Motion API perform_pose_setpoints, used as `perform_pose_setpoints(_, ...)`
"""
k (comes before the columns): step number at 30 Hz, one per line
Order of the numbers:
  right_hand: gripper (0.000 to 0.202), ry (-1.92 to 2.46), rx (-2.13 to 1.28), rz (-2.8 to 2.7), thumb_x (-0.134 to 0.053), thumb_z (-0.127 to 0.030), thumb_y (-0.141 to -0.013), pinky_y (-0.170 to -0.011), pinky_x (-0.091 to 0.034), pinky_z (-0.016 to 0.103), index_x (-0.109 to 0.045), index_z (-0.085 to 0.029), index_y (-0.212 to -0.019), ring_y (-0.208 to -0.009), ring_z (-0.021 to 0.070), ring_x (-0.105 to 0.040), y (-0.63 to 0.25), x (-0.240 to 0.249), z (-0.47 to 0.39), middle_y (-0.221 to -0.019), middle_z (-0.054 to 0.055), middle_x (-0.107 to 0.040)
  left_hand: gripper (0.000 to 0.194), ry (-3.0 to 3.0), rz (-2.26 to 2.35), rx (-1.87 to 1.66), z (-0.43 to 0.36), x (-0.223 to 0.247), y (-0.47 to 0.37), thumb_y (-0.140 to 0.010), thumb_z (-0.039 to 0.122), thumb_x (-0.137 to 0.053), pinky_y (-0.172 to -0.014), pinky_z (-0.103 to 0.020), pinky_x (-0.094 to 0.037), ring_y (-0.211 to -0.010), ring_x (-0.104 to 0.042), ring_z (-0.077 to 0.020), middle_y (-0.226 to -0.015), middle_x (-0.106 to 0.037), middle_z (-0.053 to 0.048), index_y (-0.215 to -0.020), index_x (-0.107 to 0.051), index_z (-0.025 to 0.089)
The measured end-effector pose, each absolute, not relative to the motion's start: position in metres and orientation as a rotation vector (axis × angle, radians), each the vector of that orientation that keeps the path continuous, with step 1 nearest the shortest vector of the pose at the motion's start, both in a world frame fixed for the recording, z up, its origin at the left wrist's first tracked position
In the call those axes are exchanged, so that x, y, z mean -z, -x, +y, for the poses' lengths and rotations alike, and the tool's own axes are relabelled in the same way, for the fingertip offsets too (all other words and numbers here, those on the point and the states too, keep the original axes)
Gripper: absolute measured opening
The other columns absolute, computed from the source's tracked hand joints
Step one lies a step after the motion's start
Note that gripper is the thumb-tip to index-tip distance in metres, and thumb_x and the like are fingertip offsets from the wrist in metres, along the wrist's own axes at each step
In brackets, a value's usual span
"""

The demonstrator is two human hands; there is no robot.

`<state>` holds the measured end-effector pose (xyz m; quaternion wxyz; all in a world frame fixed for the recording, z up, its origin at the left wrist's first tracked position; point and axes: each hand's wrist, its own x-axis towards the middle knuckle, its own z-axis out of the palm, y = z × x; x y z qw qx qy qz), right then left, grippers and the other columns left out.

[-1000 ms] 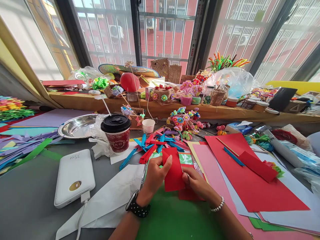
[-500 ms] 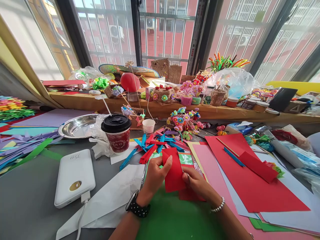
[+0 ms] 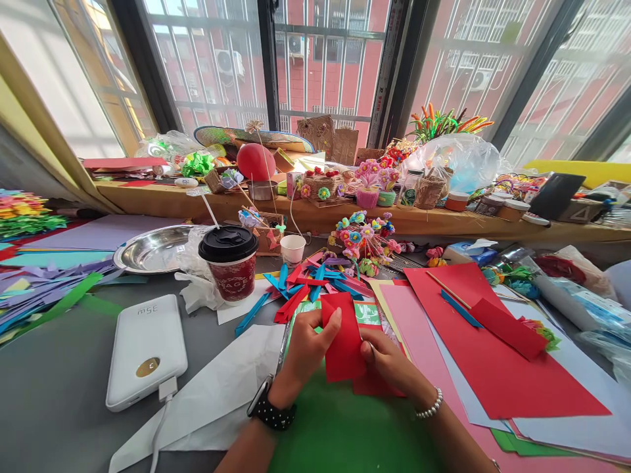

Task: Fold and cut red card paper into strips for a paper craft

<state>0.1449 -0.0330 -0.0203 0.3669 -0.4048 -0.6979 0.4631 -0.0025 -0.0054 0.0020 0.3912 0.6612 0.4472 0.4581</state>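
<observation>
My left hand point(image 3: 308, 348) pinches a piece of red paper point(image 3: 342, 341), thumb on the near face. The paper stands upright above the green mat point(image 3: 355, 427). At its right edge my right hand point(image 3: 387, 358) is closed around a pair of scissors point(image 3: 373, 353); only slivers of metal show between the fingers. Most of the blades are hidden by the paper and the hand. Another red piece point(image 3: 377, 383) lies below the right hand on the mat. Behind the hands is a pile of folded red and blue paper strips point(image 3: 320, 279).
At left are a white power bank point(image 3: 148, 348) with a cable, a lidded coffee cup point(image 3: 229, 266) and a metal dish point(image 3: 142, 253). Red sheets point(image 3: 493, 348) and other coloured paper lie at right. A ledge point(image 3: 296, 213) crowded with crafts runs along the window.
The red paper has shifted very slightly and turned a little between my hands. Both hands stay in nearly the same place with the same grip.
</observation>
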Motion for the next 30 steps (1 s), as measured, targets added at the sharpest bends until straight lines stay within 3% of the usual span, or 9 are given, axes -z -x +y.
perform_pose_setpoints(16,0.053,1.019,-1.186,-1.784,-0.028,-0.061,-0.074,-0.056,-0.038,0.025,-0.056,-0.018,-0.084,-0.064,0.0155,-0.047,-0.1447,0.0188,-0.0335,-0.071,0.002,-0.054,0.039,-1.731,1.166,-1.151,-0.0054,-0.0014,0.0018,-0.072,0.038,-0.043,-0.039,-0.020,-0.022,-0.042,-0.026,-0.0062,-0.043,-0.028,0.005,-0.044,-0.025,0.018)
perform_pose_setpoints(22,0.052,1.008,-1.199,-1.754,-0.029,-0.063,-0.072,-0.056,-0.038,0.026,-0.053,-0.017,-0.073,-0.064,0.0158,-0.046,-0.1451,0.0195,-0.0326,-0.065,0.002,-0.050,0.038,-1.737,1.157,-1.144,-0.0054,-0.0013,0.0014,-0.071,0.039,-0.043,-0.041,-0.020,-0.023,-0.043,-0.027,-0.0067,-0.045,-0.027,0.005,-0.044,-0.027,0.018)
perform_pose_setpoints(30,0.051,1.057,-1.200,-1.658,-0.028,-0.068,-0.069,-0.042,-0.025,0.022,-0.036,-0.018,-0.058,-0.045,0.0081,-0.027,-0.1483,0.0190,-0.0309,-0.051,-0.005,-0.030,0.041,-1.617,1.170,-1.211,-0.0034,0.0027,0.0023,-0.073,0.041,-0.045,-0.038,-0.021,-0.019,-0.042,-0.024,-0.0057,-0.046,-0.024,0.006,-0.046,-0.022,0.018)
